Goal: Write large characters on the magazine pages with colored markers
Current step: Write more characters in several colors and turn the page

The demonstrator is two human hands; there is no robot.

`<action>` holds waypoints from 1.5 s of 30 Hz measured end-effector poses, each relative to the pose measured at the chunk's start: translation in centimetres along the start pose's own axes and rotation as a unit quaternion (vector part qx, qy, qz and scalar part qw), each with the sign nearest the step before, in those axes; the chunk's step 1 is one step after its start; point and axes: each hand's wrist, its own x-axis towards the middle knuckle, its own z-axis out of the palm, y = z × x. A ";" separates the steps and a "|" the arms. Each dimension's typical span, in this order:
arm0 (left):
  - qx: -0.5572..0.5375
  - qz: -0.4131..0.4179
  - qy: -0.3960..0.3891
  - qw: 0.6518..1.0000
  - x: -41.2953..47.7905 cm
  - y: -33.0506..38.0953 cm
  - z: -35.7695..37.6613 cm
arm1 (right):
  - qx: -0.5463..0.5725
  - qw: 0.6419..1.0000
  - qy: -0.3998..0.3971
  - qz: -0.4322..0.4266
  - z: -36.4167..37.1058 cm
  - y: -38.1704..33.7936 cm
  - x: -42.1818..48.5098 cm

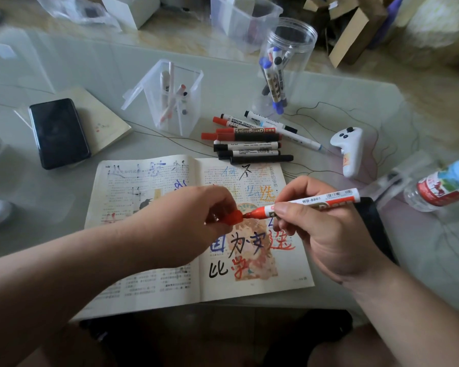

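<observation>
Nearest the onlooker, two bare forearms reach over an open magazine [159, 287] that lies flat at the front edge of a pale glass-topped table [51, 207]. The left hand [196, 221] pinches a red cap [232, 218] between thumb and curled fingers, with its mouth facing right. The right hand [316, 229] grips a red marker [316, 201] near its front end. The barrel slants up and to the right, and the tip sits just at the mouth of the cap; whether they touch cannot be told. Both hands hover above the right-hand page, which bears large characters in blue, black, red and orange over the printed text and an illustration. The left-hand page carries fainter strokes.

Just beyond the top edge of the magazine lies a heap of loose markers [249, 140] with red and black caps, side by side and partly stacked. To its right rests a white controller [351, 149], and further right a plastic bottle [443, 186] with a red label. To the left, a dark phone [59, 133] lies on a cream book [104, 120].

Behind the heap stand a square clear container [175, 102] holding a few pens and a round clear jar [286, 49] holding blue- and black-capped markers.
</observation>
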 end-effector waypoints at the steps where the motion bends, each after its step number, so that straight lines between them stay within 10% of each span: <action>1: -0.005 0.003 0.001 1.000 -0.1 0.0 0.0 | -0.013 1.000 -0.003 -0.002 0.0 -0.1 0.0; 8: -0.134 0.036 -0.011 0.990 -0.2 0.1 -0.5 | 0.022 0.998 -0.055 0.033 0.2 -0.8 -0.1; 22: -0.551 -0.075 -0.108 0.824 0.5 0.2 -0.4 | 0.096 0.993 -0.058 0.022 -1.8 -1.6 1.1; 26: -0.571 -0.106 -0.080 0.810 0.8 0.0 -0.8 | -0.055 0.997 -0.027 -0.043 -2.1 -2.4 0.7; 32: -0.526 -0.151 0.062 0.835 1.8 -0.3 0.5 | -0.255 0.959 0.025 -0.126 0.1 -1.3 -0.2; 40: -0.519 -0.036 0.163 0.838 1.5 0.5 0.1 | -0.052 0.998 0.008 0.037 0.8 -2.1 0.4; 45: -0.370 -0.003 0.153 0.916 1.9 0.9 -1.9 | 0.053 0.995 0.076 0.045 1.0 -3.0 2.1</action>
